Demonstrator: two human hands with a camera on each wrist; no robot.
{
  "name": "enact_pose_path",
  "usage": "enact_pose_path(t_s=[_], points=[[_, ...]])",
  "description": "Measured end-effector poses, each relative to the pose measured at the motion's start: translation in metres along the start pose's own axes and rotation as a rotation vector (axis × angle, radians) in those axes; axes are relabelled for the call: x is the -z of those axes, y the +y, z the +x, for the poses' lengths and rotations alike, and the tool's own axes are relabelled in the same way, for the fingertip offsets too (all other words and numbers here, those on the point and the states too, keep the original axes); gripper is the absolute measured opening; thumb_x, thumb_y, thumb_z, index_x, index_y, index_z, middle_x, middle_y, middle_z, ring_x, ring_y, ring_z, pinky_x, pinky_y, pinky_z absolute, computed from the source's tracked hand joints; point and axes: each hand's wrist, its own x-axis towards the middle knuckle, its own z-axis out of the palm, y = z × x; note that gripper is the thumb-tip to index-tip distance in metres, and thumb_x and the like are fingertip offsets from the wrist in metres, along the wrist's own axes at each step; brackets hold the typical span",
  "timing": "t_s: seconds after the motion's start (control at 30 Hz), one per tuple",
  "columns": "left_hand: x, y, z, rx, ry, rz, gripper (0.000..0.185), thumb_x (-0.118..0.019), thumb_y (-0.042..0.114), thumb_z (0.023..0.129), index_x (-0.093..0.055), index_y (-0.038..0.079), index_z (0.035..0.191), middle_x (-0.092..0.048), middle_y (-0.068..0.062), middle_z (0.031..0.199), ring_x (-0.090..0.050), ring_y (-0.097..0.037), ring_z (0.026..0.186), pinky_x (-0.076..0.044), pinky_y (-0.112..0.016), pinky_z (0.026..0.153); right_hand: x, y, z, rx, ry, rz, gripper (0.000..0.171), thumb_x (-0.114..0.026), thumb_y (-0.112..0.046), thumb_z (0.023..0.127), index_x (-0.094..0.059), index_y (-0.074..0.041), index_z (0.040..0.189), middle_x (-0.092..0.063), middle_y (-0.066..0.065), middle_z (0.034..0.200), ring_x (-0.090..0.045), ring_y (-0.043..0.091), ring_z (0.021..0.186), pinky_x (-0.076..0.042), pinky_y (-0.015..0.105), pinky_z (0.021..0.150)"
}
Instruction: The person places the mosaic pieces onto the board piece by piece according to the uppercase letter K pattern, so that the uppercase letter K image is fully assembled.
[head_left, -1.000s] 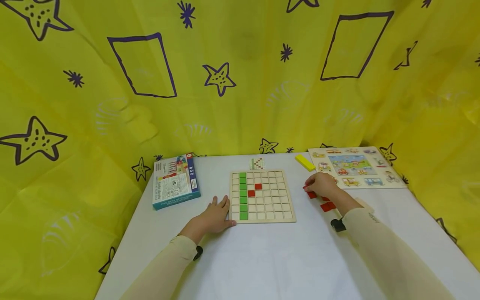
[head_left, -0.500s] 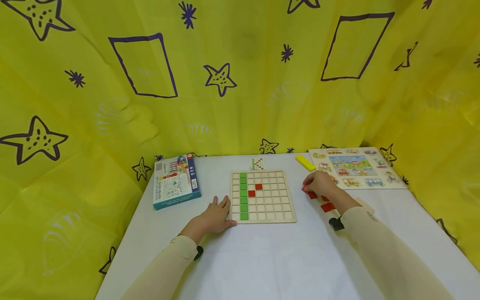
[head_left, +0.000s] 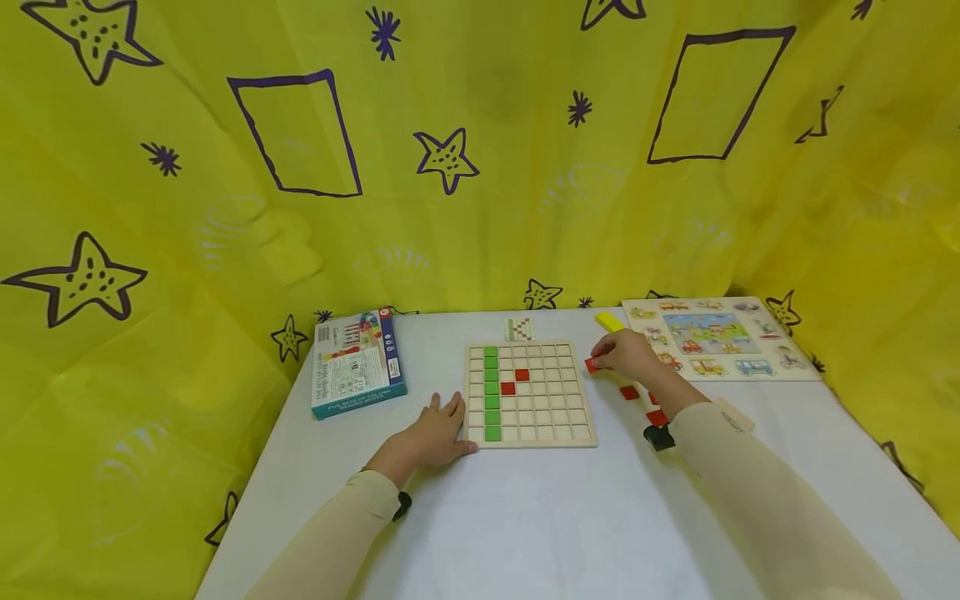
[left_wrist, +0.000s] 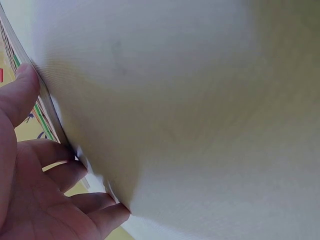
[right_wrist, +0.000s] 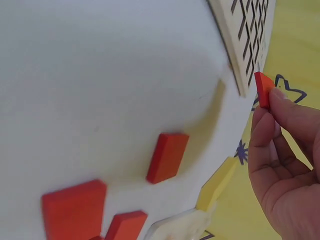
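Note:
My right hand (head_left: 630, 354) pinches a small red square tile (right_wrist: 263, 90) between thumb and fingertips, held up to the right of the wooden grid board (head_left: 532, 444). My left hand (head_left: 433, 435) rests at the board's left edge, fingers spread and thumb by the near-left corner. On the board, green tiles (head_left: 492, 402) fill one column, and a red tile (head_left: 508, 388) and another red tile (head_left: 522, 375) sit diagonally beside it. Several loose red tiles (right_wrist: 168, 157) lie on the table below the right hand, some partly hidden by the forearm in the head view.
Behind the board lies a small pattern card (head_left: 519, 329). A yellow block (head_left: 610, 322) and a picture puzzle board (head_left: 772, 375) lie at the back right. A game box (head_left: 356, 371) is at the left. A yellow patterned curtain (head_left: 480, 233) hangs behind the table.
My right hand has lifted a red tile from the loose group and moved left toward the board with it. The left hand stays at the board's edge.

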Motion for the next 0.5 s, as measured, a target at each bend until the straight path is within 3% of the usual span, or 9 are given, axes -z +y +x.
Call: enact_pose_path(t_s=[0.5], points=[[0.000, 0.001, 0.000, 0.003, 0.000, 0.003, 0.091, -0.061, 0.056, 0.095, -0.023, 0.006, 0.160, -0.016, -0.009, 0.167, -0.009, -0.044, 0.151, -0.021, -0.055, 0.118, -0.021, -0.030, 0.024, 0.018, -0.006, 0.065, 0.015, -0.076, -0.009, 0.091, -0.074, 0.002, 0.101, -0.072, 0.013, 0.096, -0.064, 0.020, 0.082, -0.053, 0.028, 0.070]])
